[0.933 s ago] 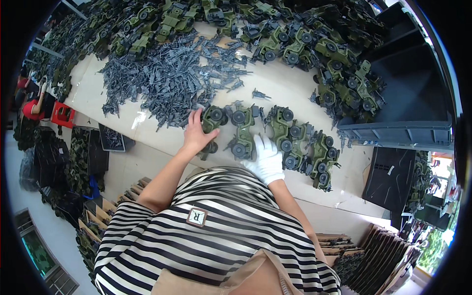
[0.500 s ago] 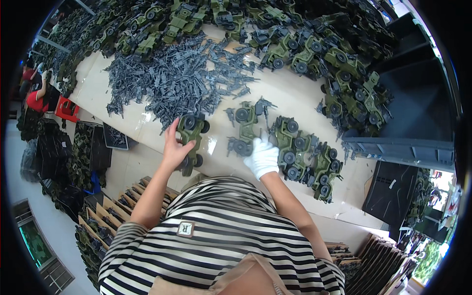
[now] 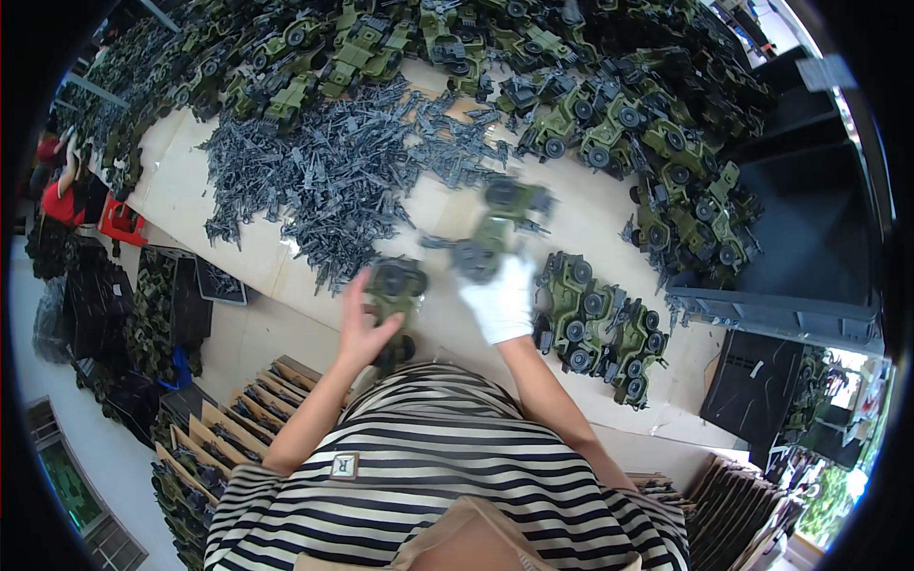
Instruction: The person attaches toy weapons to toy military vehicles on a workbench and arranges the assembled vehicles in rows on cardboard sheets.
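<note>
- Looking down over my striped shirt (image 3: 447,476) at a pale worktable (image 3: 286,324) crowded with toy parts
- I am wrapping my bare left hand (image 3: 365,328) around a green toy jeep (image 3: 395,290) with black wheels, fingers curled along its left side, near the table's front edge
- I am gripping a second green toy jeep (image 3: 495,228) with my white-gloved right hand (image 3: 500,300); it is blurred and stretching away from the glove toward the middle of the table, so I cannot tell exactly how the fingers are sitting on it
- Just to the right of the glove, a cluster of finished green jeeps (image 3: 595,324) is lying packed side by side
- A wide heap of small grey plastic parts (image 3: 333,181) is spreading across the table beyond both hands
- More green jeeps (image 3: 666,162) are piling along the far and right edges, next to a dark grey bin (image 3: 790,305)
</note>
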`<action>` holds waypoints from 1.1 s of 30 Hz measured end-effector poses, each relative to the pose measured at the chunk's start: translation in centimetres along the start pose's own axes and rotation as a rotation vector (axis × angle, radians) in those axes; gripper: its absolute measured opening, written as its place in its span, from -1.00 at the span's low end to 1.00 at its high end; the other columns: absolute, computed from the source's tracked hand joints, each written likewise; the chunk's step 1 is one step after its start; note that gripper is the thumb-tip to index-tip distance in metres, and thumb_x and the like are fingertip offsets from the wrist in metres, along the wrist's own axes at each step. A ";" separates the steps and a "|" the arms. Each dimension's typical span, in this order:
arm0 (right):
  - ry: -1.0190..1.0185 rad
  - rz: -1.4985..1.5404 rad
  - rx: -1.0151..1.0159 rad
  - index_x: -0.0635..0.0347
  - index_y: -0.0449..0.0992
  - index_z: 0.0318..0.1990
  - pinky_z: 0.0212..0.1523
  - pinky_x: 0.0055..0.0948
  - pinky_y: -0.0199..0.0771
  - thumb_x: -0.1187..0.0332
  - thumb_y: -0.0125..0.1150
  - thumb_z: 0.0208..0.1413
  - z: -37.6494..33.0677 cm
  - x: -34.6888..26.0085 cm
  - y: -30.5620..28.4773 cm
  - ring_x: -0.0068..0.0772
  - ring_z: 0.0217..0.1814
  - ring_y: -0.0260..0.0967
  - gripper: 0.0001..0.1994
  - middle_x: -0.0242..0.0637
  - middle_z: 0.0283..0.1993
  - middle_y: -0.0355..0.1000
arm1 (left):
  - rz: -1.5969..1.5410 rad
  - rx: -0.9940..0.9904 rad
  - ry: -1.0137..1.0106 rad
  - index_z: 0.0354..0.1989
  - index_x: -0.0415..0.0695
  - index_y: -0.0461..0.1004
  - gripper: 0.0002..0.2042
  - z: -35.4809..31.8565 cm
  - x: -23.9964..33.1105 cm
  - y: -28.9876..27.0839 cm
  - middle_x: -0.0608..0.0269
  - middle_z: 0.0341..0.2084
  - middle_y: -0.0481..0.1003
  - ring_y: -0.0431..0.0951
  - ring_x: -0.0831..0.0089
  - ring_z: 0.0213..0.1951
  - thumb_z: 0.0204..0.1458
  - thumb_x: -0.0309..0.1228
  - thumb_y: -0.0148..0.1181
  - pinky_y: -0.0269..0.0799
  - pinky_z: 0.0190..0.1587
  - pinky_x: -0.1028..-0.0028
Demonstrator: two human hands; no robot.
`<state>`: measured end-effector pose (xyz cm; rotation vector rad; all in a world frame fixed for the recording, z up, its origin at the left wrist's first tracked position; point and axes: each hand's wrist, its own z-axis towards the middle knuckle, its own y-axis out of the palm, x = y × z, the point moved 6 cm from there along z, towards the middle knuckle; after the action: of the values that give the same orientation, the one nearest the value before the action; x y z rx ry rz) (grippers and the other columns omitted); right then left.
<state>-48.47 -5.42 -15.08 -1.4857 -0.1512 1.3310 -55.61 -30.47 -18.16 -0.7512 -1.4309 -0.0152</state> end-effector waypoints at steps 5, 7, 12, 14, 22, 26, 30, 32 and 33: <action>0.518 -0.254 -0.159 0.27 0.35 -0.05 0.02 -0.06 0.46 0.14 0.51 -0.25 4.1 5.0 -1.2 0.21 0.00 0.39 -0.37 0.18 0.07 0.23 | 0.241 -0.285 -0.060 0.39 0.12 0.02 -0.10 4.4 -0.4 7.6 -0.21 0.27 0.06 0.48 -0.33 -0.08 -0.19 -0.20 0.37 0.46 0.03 0.06; 0.485 -0.208 -0.186 0.23 0.36 -0.09 -0.01 -0.06 0.48 0.13 0.49 -0.23 5.4 4.6 0.7 0.20 -0.04 0.41 -0.41 0.16 0.06 0.25 | 0.291 -0.216 -0.037 0.39 0.11 0.02 -0.10 6.5 -1.5 7.1 -0.21 0.27 0.06 0.48 -0.32 -0.07 -0.20 -0.20 0.37 0.46 0.03 0.07; 0.110 -0.016 -0.210 0.25 0.39 -0.03 0.19 -0.11 0.37 0.15 0.49 -0.32 7.5 -1.5 8.6 0.29 0.20 0.26 -0.35 0.36 0.27 0.10 | 0.330 0.013 0.030 0.33 -0.07 0.15 -0.18 10.4 -2.1 -0.8 -0.07 0.12 0.23 0.29 0.01 0.13 -0.20 -0.32 0.40 0.34 0.15 0.22; 0.039 0.064 -0.264 0.26 0.40 -0.05 0.18 -0.10 0.38 0.14 0.49 -0.31 8.3 -5.2 7.5 0.32 0.18 0.28 -0.36 0.36 0.30 0.08 | 0.241 0.071 0.080 0.33 -0.10 0.17 -0.20 10.0 -2.0 -4.9 0.05 0.11 0.27 0.37 0.24 0.06 -0.17 -0.42 0.39 0.45 -0.04 0.40; 0.238 -0.058 -0.040 0.32 0.54 -0.16 0.17 -0.15 0.39 0.17 0.47 -0.20 -0.9 0.7 0.6 0.22 0.21 0.25 -0.52 0.23 -0.05 0.39 | -0.036 0.162 -0.123 0.37 -0.07 0.12 -0.17 4.2 -0.5 -8.9 0.13 0.14 0.21 0.38 0.45 -0.26 -0.16 -0.44 0.38 0.42 -0.16 0.49; 0.165 0.024 -0.253 0.26 0.41 0.02 0.10 -0.11 0.43 0.19 0.41 -0.18 -2.0 -1.1 4.2 0.25 0.17 0.28 -0.42 0.28 0.17 0.23 | 0.061 0.131 -0.047 0.36 -0.08 0.12 -0.17 4.3 1.7 -5.5 0.11 0.13 0.21 0.39 0.44 -0.26 -0.16 -0.43 0.41 0.42 -0.14 0.48; 0.197 0.237 -0.189 0.31 0.29 0.00 0.14 -0.12 0.38 0.19 0.48 -0.30 -1.5 -3.2 5.0 0.28 0.14 0.19 -0.31 0.24 0.06 0.18 | -0.040 0.066 -0.047 0.37 -0.11 0.10 -0.17 4.1 3.8 -3.3 0.12 0.13 0.19 0.38 0.47 -0.26 -0.13 -0.42 0.41 0.42 -0.16 0.48; 0.110 0.127 -0.027 0.29 0.34 -0.04 0.12 -0.08 0.40 0.17 0.50 -0.30 -2.9 -0.4 3.1 0.28 0.07 0.28 -0.34 0.25 0.13 0.17 | -0.286 0.064 -0.108 0.37 -0.13 0.07 -0.17 3.5 3.7 -2.0 0.14 0.15 0.18 0.38 0.49 -0.26 -0.10 -0.42 0.41 0.42 -0.19 0.49; 0.005 -0.012 0.065 0.30 0.32 -0.03 0.12 -0.09 0.39 0.14 0.54 -0.33 -3.9 0.6 2.0 0.28 0.09 0.27 -0.29 0.27 0.14 0.14 | -0.284 0.023 -0.131 0.38 -0.15 0.03 -0.15 3.5 3.8 -0.6 0.12 0.18 0.16 0.39 0.49 -0.26 -0.10 -0.42 0.41 0.44 -0.20 0.49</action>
<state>-46.30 -8.18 -17.73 -1.4313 -0.1124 1.3112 -58.21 -27.66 -14.64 -0.5327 -1.6515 -0.1716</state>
